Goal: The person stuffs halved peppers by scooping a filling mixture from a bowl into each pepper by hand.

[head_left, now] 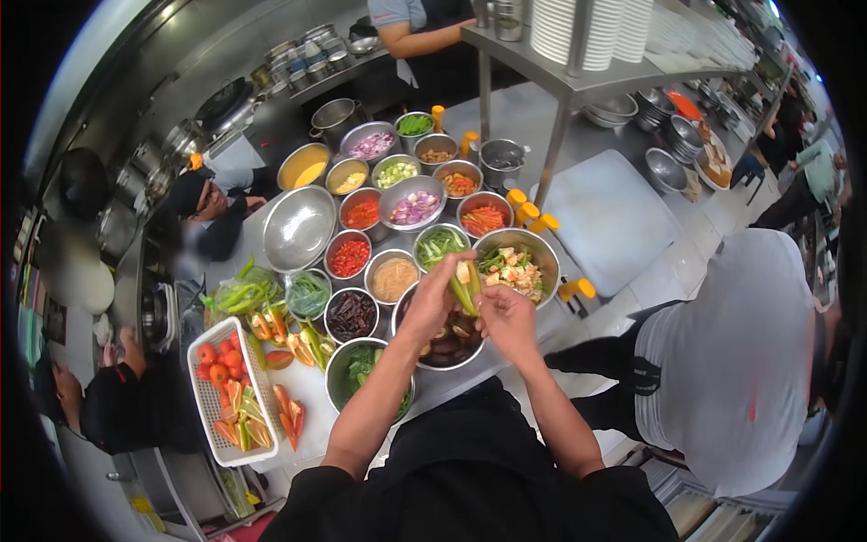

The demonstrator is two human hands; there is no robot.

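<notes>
A split green pepper (465, 291) is held between my two hands, its pale inside partly showing. My left hand (435, 296) grips it from the left, with the fingers up along it. On the other side my right hand (506, 316) pinches its edge. Below them is a steel bowl (449, 366) of dark brown pieces, partly hidden by my hands. Just right of the pepper stands a steel bowl (553, 271) with chopped pale and green seed scraps. A bowl of sliced green vegetable (440, 244) lies just beyond my left hand.
Several steel bowls of chopped vegetables fill the counter ahead. A white basket (200, 406) of tomatoes and split peppers stands at left. At right are a white cutting board (605, 217), a steel shelf (578, 86) and a person in grey (731, 361). More people stand at left.
</notes>
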